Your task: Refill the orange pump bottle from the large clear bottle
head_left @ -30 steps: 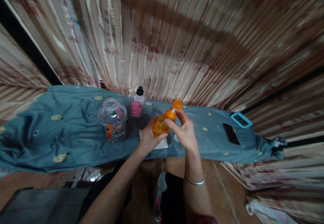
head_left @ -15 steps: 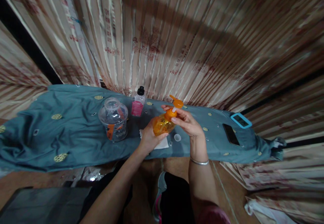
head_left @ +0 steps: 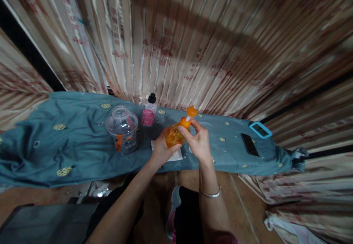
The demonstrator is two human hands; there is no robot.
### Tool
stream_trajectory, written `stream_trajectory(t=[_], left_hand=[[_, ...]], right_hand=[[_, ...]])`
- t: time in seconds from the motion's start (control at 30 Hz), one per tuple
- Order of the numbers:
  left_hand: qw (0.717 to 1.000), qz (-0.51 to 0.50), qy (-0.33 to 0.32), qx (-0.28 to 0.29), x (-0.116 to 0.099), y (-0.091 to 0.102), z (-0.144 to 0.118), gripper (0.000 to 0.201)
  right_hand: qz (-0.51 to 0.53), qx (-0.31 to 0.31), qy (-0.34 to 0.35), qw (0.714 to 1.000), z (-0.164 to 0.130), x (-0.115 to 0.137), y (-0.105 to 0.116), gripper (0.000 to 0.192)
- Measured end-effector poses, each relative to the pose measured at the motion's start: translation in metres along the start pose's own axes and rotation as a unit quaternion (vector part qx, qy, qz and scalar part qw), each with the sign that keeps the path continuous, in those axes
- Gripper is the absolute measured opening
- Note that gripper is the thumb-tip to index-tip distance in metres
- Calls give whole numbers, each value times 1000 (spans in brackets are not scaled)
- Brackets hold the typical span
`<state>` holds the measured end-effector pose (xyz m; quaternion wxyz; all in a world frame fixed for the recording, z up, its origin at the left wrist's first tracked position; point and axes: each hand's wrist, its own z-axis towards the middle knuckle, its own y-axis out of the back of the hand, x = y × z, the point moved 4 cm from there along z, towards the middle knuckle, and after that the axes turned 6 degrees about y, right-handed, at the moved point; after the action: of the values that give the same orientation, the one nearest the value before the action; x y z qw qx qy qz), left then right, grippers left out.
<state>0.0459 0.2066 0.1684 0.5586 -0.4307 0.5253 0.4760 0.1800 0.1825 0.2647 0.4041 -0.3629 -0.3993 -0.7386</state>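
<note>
Straight ahead, a narrow board draped in a teal cloth [head_left: 68,144] runs left to right in front of striped curtains [head_left: 209,42]. Above its near edge the left hand [head_left: 161,150] wraps around an orange pump bottle [head_left: 174,135], while the right hand [head_left: 199,144] pinches the bottle's collar just below the pump head. Left of them stands a clear jar [head_left: 122,128], a small pink-labelled bottle [head_left: 149,111] farther back. A white paper [head_left: 176,155] lies under the hands. Far right lie a phone [head_left: 249,144] and a blue-framed device [head_left: 260,129].
</note>
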Motion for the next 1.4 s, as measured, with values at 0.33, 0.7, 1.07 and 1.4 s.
stream_trajectory(t=[0.33, 0.7, 1.07, 1.4], left_hand=[[1000, -7, -21, 4, -5, 0, -3, 65], [1000, 5, -23, -7, -1, 2, 0, 67], [1000, 2, -24, -1, -5, 2, -1, 66], [998, 27, -49, -3, -2, 3, 1, 65]], right_hand=[[49, 72, 18, 996, -6, 9, 5, 42], [-34, -57, -17, 998, -11, 6, -3, 47], [-30, -43, -11, 999, -11, 4, -1, 37], [3, 40, 15, 999, -12, 4, -1, 30]])
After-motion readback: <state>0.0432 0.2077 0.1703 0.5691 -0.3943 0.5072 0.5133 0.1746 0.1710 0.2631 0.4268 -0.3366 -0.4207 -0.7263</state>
